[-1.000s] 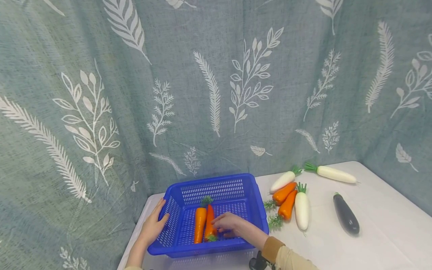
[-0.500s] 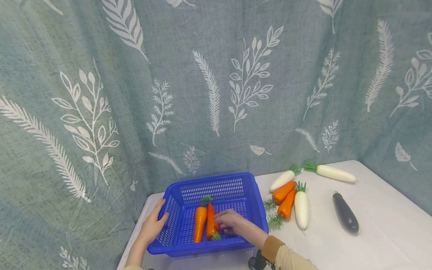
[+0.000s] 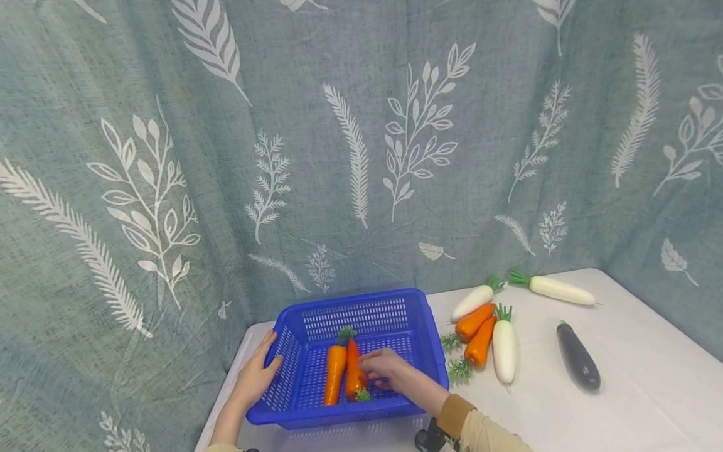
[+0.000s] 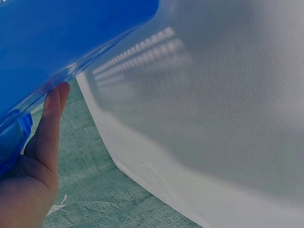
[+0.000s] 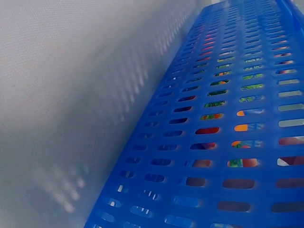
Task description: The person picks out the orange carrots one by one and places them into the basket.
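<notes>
Two orange carrots lie side by side in the blue plastic basket, in the head view. The left carrot has its green top at the far end. On the right carrot the green top points to the near side. My right hand is inside the basket just right of this carrot, fingers loosely bent, fingertips beside it; whether they touch it I cannot tell. My left hand rests against the basket's left side, fingers extended. The left wrist view shows these straight fingers against the basket's outside.
Right of the basket lie two more carrots, a white radish and another white radish. Farther right are a long white radish and a dark eggplant on the white tablecloth. A patterned curtain hangs behind.
The right carrot's leafy near end has shifted slightly right, away from the left carrot. My right hand has moved slightly right too. My left hand stays at the basket's side.
</notes>
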Demonstrator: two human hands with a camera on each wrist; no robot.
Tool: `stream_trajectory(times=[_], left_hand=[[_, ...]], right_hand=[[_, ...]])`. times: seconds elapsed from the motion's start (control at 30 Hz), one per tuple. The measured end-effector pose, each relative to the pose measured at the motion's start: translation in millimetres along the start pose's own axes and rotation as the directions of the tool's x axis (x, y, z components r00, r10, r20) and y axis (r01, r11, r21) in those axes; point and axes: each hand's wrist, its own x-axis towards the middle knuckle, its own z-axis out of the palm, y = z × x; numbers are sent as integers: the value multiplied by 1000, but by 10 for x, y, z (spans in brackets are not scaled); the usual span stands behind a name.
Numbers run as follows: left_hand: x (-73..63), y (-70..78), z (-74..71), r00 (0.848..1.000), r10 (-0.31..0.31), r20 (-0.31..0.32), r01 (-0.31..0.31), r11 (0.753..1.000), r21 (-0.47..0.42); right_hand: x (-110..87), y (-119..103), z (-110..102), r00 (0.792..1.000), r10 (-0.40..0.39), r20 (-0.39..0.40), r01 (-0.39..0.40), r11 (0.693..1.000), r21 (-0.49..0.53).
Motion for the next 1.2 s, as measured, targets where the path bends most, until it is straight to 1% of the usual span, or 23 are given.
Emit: stream_trajectory(times=[0.27,0.5,0.7,0.87,1.0,1.2], left_hand=[[-5,11,-14,1000,6,3,-6,1000,5],[0,-8,-25,1000,14,-12,-13,1000,11],[-12,7,7,1000,11,-11,-11,1000,-9],[2,-2,7,1000,13,-15,-13,1000,0],[4,-10,15,1000,17,-26,-17,1000,4],[-2,0,1,1000,1,-12,-1,1000,3]], right_hand=[[-1,-22,-2,1000,16,-4,-16,1000,9],[12,-38,3,1000,15,10,-16,997,76],[-10,-28,-27,999,-45,23,43,997,65],[-22,-39,-51,996,-84,26,82,994,65],[-45,-47,-97,993,-101,55,97,992,79],[-97,-73,-179,987,-130,96,121,989,89]])
